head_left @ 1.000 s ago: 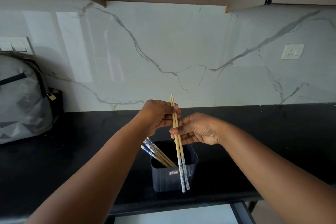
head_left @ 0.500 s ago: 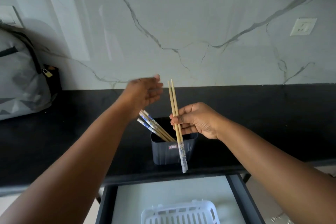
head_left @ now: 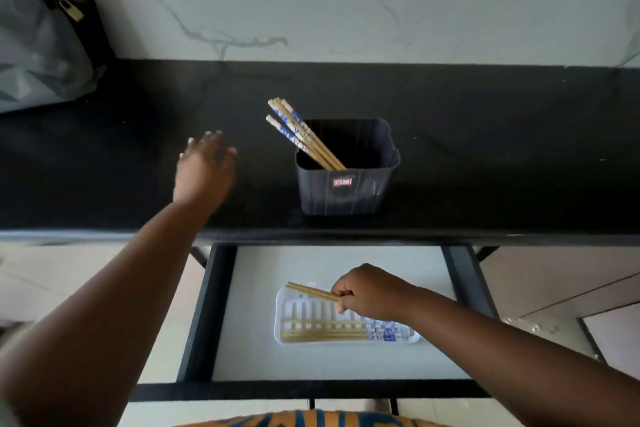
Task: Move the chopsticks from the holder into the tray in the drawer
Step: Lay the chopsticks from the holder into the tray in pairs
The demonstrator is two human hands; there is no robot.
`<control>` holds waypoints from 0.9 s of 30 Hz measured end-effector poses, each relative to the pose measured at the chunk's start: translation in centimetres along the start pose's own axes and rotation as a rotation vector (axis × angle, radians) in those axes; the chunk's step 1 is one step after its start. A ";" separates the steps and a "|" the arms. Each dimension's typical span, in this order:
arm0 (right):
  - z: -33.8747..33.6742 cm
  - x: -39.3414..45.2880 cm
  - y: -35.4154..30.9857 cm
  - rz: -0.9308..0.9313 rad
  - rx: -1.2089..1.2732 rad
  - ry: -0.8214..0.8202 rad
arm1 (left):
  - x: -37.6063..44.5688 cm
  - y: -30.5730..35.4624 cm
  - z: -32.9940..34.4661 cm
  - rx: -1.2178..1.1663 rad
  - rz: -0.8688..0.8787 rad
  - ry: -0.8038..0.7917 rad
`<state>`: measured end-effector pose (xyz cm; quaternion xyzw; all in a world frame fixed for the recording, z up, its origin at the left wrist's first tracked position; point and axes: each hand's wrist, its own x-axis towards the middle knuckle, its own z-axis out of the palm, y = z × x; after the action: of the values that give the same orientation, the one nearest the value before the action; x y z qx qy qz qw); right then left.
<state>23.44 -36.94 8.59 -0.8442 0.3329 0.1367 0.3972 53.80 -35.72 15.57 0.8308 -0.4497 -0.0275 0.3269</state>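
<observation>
Chopsticks (head_left: 304, 135) leaning in holder (head_left: 346, 184), others (head_left: 322, 334) flat in tray (head_left: 282, 308)

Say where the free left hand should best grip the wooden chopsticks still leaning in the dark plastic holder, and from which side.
Probably the blue-and-white patterned ends of the wooden chopsticks, coming from the holder's left. They lean up and left past the dark plastic holder's rim, so those ends stand free, while the plain tips sit inside. The left hand hovers open on that side.
</observation>
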 end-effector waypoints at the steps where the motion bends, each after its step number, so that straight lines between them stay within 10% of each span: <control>1: 0.8 0.4 0.6 0.002 -0.017 -0.010 | -0.8 -0.3 1.1 0.095 0.041 -0.086; 7: 2.9 2.8 2.6 -0.012 -0.095 0.004 | -4.6 -2.0 5.0 0.350 0.034 -0.351; 27: 5.3 5.9 3.6 -0.010 -0.304 0.039 | -5.9 -2.8 6.0 0.460 0.057 -0.319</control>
<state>25.55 -37.26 0.22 -0.8988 0.3116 0.1672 0.2590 50.28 -33.21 7.80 0.8552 -0.5132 -0.0459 0.0554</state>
